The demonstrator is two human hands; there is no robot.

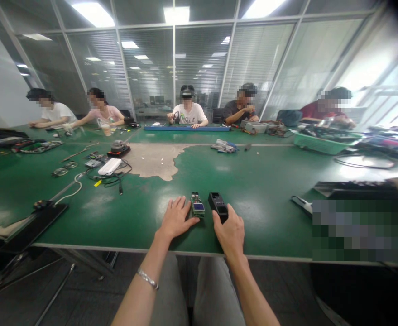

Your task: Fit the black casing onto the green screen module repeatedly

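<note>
Flat on the green table lies my left hand point(175, 218), fingers stretched out and slightly apart. Its thumb and fingertips are right beside a small circuit board point(198, 207) with a little screen and several dark parts at its far end. To the right of the board is a black plastic housing point(218, 203) with cut-outs in its upper face. My right hand point(230, 227) grips the near end of this housing, thumb on the left side and fingers on the right. The fingers on the far side are partly hidden.
Ahead on the left lie a white power bank point(109, 166) with cables and a pair of glasses point(64, 169). A bundle of parts point(225, 146) and a green basket point(324, 142) are farther off. Several people sit across the table point(144, 233); a blurred area covers the right.
</note>
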